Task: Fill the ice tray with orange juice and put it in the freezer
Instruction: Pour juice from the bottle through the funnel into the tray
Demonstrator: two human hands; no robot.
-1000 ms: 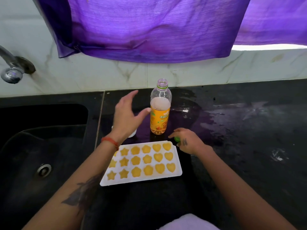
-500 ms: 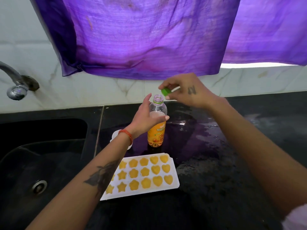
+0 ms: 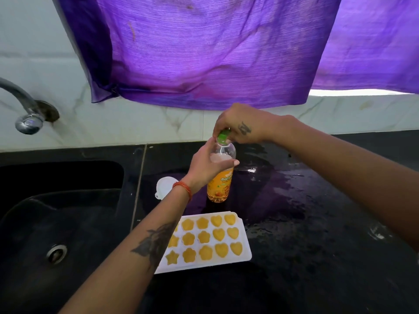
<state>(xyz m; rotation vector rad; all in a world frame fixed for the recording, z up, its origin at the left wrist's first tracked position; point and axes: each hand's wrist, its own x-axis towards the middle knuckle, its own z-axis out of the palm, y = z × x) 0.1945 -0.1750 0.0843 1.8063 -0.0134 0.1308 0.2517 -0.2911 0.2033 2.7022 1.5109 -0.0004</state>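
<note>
Ice tray (image 3: 246, 257), its cells full of juice, lies on the counter just below the upright juice bottle (image 3: 221, 177); left hand (image 3: 207, 168) grips the bottle's shoulder, right hand (image 3: 240, 125) pinches the green cap (image 3: 223, 135) directly atop its neck.

Bare wet counter (image 3: 317, 223) right of tray (image 3: 246, 241); bottle (image 3: 221, 184), perhaps funnel (image 3: 164, 186), just behind.
</note>
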